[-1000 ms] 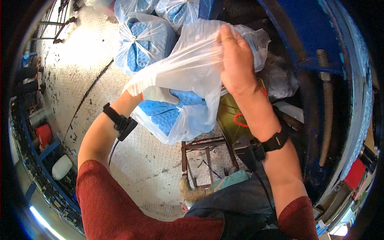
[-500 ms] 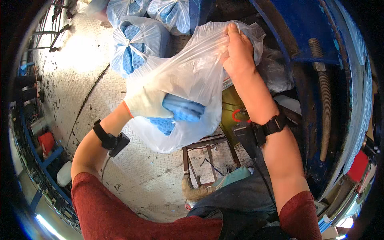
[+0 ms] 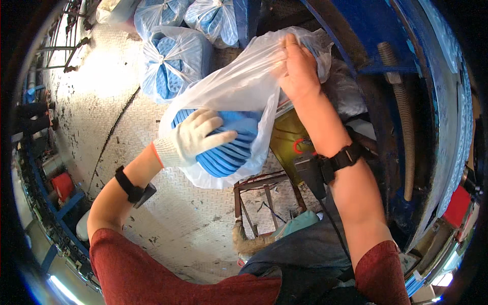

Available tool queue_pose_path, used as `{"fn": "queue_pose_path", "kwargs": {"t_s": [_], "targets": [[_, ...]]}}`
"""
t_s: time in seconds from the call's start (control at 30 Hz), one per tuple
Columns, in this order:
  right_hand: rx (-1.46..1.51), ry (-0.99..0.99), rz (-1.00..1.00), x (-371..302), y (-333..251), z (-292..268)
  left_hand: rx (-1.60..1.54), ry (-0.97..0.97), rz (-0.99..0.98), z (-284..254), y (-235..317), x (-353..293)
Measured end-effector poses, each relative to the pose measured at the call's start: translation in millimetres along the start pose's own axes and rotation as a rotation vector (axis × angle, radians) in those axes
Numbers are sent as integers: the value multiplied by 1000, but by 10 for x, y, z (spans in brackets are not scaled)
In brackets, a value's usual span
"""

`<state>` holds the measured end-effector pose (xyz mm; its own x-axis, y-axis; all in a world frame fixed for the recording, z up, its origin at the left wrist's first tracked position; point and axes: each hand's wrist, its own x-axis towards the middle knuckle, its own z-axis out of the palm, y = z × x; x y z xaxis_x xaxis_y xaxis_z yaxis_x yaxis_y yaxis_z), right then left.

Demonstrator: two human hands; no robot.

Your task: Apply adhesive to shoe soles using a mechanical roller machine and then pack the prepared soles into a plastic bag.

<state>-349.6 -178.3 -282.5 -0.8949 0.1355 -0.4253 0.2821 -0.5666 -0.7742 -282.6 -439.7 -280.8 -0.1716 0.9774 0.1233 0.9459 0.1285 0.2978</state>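
A translucent white plastic bag (image 3: 223,94) hangs open in front of me. Inside its mouth lies a fanned stack of blue pieces that look like shoe soles (image 3: 226,157). My left hand (image 3: 195,136), in a white knit glove with an orange cuff, rests on this stack with its fingers spread. My bare right hand (image 3: 300,68) is closed on the bag's upper right side and keeps the film stretched. Thin plastic covers the far part of the bag's inside.
Filled bags of blue soles (image 3: 175,66) stand tied on the metal plate floor (image 3: 119,147) beyond. At right are blue machinery (image 3: 391,30) and a ribbed hose (image 3: 405,137). A rusty metal-framed stool (image 3: 267,203) stands by my legs, with red-handled scissors (image 3: 304,146) near it.
My left hand has loosened from the blue soles and spread over them; the stack now sits fanned at the bag's mouth. My right hand, still on the bag, has shifted slightly.
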Motion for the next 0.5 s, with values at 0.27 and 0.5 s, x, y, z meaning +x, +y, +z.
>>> {"fn": "queue_pose_path", "kwargs": {"t_s": [0.27, 0.5], "targets": [[154, 221, -61, 44, -105, 53, -810, 527, -913, -729, 431, -309], [289, 236, -97, 127, -290, 46, -1676, 1396, -596, -697, 827, -763]]}}
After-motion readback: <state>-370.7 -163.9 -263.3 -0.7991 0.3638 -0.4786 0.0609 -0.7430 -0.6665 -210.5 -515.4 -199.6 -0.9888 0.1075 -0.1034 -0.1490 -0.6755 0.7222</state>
